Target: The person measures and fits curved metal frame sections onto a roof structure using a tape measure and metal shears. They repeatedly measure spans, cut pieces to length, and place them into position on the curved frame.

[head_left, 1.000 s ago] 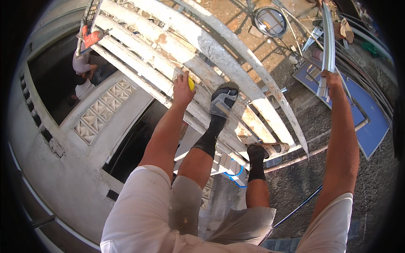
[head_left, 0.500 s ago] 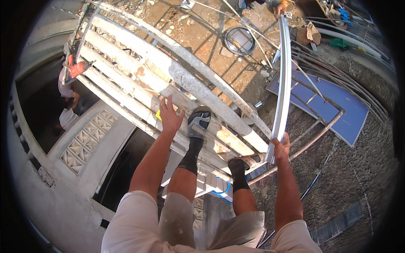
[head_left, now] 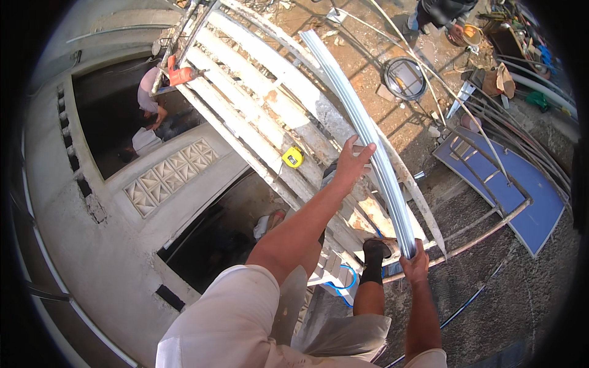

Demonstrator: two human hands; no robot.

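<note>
A long, ribbed silver metal profile slants over the scaffold planks, its far end reaching up and to the left. My right hand is closed around its near end. My left hand lies beside the profile's middle with fingers apart; whether its fingertips touch the metal I cannot tell. A yellow tape measure rests on the whitish planks to the left of that hand. At the platform's far left end, an orange power drill sits by the scaffold frame.
Below at top right, a person bends over a yellowish bucket. A second person is in the dark wall opening at left. A blue panel and long pipes lie at right. A round black-rimmed container stands on the ground.
The other person's hand has let go of the profile's far end, which has swung left over the planks. My left hand has moved right to beside it. The view has shifted.
</note>
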